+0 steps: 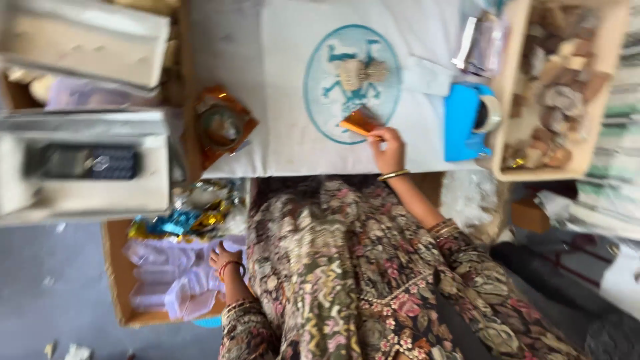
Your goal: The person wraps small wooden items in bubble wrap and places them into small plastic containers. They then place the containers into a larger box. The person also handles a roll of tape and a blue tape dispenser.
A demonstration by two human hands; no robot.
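The white cloth lies bare along its left half and near edge, giving open passage. At its left edge sits an orange foil packet; at the right edge a blue tape dispenser blocks the way, with a crowded wooden tray just beyond it.

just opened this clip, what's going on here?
A person in a floral dress sits at a white cloth printed with a teal round design. Their right hand pinches a small orange piece at the edge of that design. Their left hand reaches down into a cardboard box of pale plastic packets. A blue tape dispenser sits just right of the cloth. The picture is blurred.
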